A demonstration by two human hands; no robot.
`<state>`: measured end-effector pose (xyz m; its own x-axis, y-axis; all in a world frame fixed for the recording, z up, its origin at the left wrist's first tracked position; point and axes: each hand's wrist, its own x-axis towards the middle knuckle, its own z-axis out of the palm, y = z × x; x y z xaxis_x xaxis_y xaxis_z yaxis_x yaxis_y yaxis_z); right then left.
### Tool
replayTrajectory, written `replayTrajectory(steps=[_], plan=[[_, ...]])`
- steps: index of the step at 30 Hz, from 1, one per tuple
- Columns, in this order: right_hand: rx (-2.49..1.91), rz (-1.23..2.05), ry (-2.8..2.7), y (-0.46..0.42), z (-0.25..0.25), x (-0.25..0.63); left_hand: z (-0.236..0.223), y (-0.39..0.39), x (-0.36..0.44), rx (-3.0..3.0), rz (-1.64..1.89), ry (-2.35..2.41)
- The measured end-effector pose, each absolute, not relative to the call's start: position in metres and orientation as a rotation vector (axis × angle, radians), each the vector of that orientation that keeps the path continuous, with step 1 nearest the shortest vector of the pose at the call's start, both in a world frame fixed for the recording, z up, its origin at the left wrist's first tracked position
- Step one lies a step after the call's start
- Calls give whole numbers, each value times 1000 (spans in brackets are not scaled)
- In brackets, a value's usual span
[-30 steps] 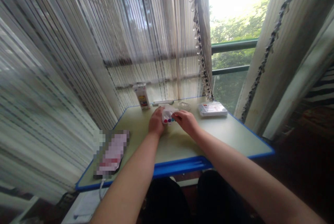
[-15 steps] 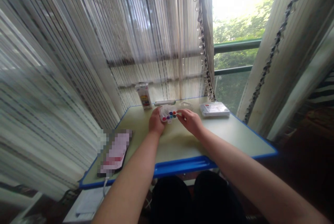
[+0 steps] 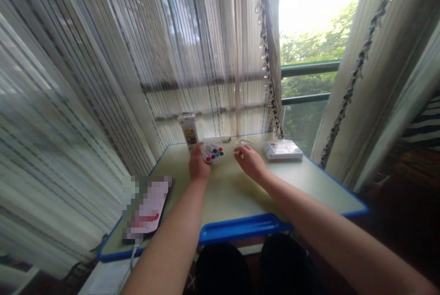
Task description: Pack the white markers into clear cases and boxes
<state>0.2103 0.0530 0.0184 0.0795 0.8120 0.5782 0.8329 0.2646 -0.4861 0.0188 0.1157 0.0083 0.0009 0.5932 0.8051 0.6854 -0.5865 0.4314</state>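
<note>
My left hand (image 3: pixel 199 165) is wrapped round a clear pack of markers (image 3: pixel 213 152), above the far half of the small table. Several coloured marker ends, red, blue, orange and green among them, face me. To the right of the pack, and apart from it, is my right hand (image 3: pixel 251 161). Its fingers are bent with a gap between thumb and forefinger, and I see nothing in them. Just behind this hand lies a small clear plastic piece (image 3: pixel 244 141).
A tall box (image 3: pixel 189 130) stands at the back left, beside a thin pen-like item (image 3: pixel 225 139). A flat clear case (image 3: pixel 283 149) lies at the right. On the left is a blurred-out device (image 3: pixel 149 208) with a cable. The table has a blue front tray (image 3: pixel 240 228).
My left hand has shifted left with the marker pack. My right hand has stayed about in place, so a gap has opened between its fingertips and the pack.
</note>
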Motion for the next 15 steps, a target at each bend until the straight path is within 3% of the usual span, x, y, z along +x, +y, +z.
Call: replayTrajectory(steps=[7, 15], plan=[[-1779, -7, -1993, 126, 45, 202, 7, 126, 17, -2088, -1673, -1464], [-1813, -110, -2011, 188, 14, 180, 3, 131, 15, -2021, -1806, -1510]])
